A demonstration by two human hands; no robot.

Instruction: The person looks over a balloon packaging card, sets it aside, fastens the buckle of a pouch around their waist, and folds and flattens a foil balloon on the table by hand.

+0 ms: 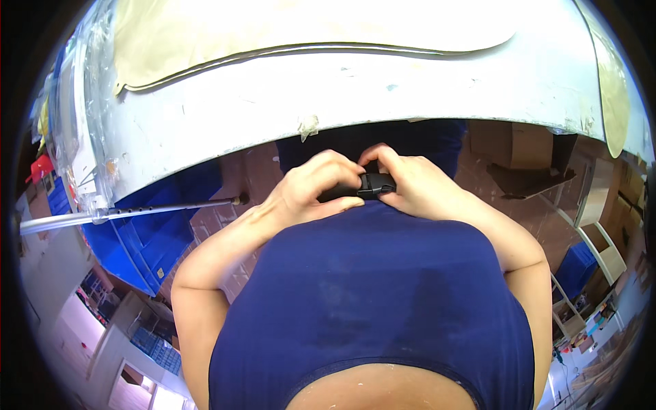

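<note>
At my waist, in front of the dark blue top, sits a black plastic side-release buckle (376,184). My left hand (316,183) is closed round its left part and the black strap there, the thumb lying along the lower side. From the other side my right hand (418,183) grips the buckle's right end with bent fingers and thumb. Both halves of the buckle appear joined, though the fingers cover its ends. Most of the strap is hidden by my hands.
Ahead is a white worktable (273,102) with a curved-looking edge, bearing cream-yellow sheets (287,24) and a scrap of tape (309,127) at its edge. A metal pole (157,207) and blue bins (147,239) stand left. Cardboard (529,145) lies right, under the table.
</note>
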